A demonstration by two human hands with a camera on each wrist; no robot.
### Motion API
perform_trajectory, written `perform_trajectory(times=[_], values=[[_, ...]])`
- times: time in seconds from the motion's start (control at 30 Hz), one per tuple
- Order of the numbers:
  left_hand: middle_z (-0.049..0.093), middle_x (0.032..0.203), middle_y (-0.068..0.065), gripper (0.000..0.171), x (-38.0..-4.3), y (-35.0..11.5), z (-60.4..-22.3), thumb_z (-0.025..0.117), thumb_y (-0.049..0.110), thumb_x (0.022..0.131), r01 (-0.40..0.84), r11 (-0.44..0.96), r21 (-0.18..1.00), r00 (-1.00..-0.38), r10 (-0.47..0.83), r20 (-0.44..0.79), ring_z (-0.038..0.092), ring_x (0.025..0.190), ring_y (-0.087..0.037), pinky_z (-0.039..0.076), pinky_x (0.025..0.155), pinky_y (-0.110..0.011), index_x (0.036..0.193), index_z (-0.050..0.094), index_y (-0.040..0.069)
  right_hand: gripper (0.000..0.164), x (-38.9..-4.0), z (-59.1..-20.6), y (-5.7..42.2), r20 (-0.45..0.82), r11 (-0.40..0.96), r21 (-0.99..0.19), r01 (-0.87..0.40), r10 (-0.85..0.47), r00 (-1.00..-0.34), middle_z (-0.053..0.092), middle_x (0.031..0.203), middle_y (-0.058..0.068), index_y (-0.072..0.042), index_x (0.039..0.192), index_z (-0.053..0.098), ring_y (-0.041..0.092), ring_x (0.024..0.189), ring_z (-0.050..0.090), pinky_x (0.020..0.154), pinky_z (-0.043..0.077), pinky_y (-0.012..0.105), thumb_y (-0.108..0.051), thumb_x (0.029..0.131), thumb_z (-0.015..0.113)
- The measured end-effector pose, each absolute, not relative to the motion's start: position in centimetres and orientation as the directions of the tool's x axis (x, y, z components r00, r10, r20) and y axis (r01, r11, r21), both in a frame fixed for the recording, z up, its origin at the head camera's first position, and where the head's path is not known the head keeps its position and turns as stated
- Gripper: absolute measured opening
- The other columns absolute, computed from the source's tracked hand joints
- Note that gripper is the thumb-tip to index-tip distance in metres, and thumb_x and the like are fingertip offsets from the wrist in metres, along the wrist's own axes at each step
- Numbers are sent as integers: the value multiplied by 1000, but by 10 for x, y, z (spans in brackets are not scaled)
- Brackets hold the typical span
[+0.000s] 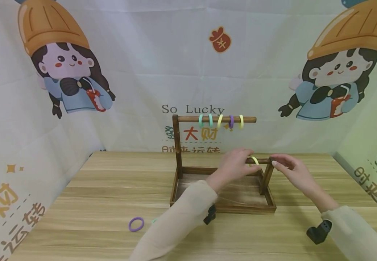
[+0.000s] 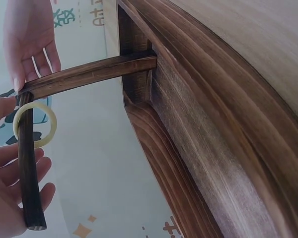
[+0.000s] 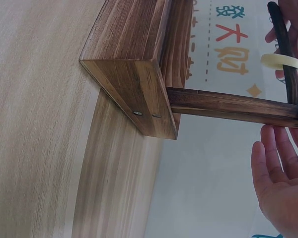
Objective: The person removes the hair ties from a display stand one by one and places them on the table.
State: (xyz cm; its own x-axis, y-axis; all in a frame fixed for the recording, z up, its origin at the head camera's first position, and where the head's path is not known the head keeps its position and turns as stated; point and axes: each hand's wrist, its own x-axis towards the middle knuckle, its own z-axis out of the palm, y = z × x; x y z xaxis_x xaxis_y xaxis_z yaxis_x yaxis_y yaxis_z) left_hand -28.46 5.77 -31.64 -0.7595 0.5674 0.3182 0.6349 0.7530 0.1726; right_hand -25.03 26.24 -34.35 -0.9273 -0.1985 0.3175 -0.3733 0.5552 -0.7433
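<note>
A dark wooden rack (image 1: 176, 145) has a high rod and a low rod over a shallow tray. Around the low rod (image 2: 27, 168) hangs a pale yellow ring (image 2: 53, 124). My left hand (image 1: 234, 165) is beside that ring, its thumb and loosely bent fingers on either side of the rod without a visible grip on the ring. With thumb and fingertips, my right hand (image 1: 293, 172) pinches the rack's short post (image 3: 228, 105) at its top, where the low rod joins. Several green, yellow and purple rings (image 1: 231, 121) hang on the high rod.
On the wooden table (image 1: 94, 203), a purple ring (image 1: 136, 224) lies left of the rack. A green ring (image 1: 154, 220) beside it is mostly covered by my left sleeve. Behind the table hangs a printed cloth (image 1: 143, 54).
</note>
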Motion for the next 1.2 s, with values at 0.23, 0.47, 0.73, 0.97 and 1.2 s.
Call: perform_trajectory(times=[0.23,0.47,0.73,0.97,1.2], values=[[62,97,7,52,-283,61,-318,55,55,78,583,802,133,-795,529,296,54,69,-5,38,48,-16,114,59,18,44,-249,-343,261,311,563,-740,-367,-198,-930,51,117,16,0,123,48,5,95,49,76,44,29,-31,93,45],[60,78,11,49,-281,64,-319,52,61,76,544,835,86,-812,498,304,45,54,-3,33,41,-17,101,63,21,41,-250,-343,261,322,563,-736,-377,-198,-926,51,117,16,-1,123,48,13,98,50,76,44,30,-29,93,45],[52,64,13,40,-280,66,-318,55,58,76,518,852,77,-828,477,296,44,51,-4,33,41,-19,92,63,22,41,-249,-342,259,322,554,-742,-378,-200,-925,50,118,18,0,123,48,27,103,48,79,43,42,-27,93,45],[58,76,12,39,-280,63,-317,57,53,78,542,836,88,-818,501,282,48,57,-4,35,46,-19,100,62,21,42,-250,-343,261,314,555,-746,-368,-195,-929,50,119,18,-1,123,48,26,102,48,79,42,44,-30,93,45],[61,98,8,45,-282,55,-316,57,50,80,568,811,140,-810,519,273,56,76,-6,40,54,-21,113,59,20,42,-249,-343,260,318,562,-740,-370,-193,-928,50,118,18,-1,123,48,27,103,48,79,42,44,-29,93,45]])
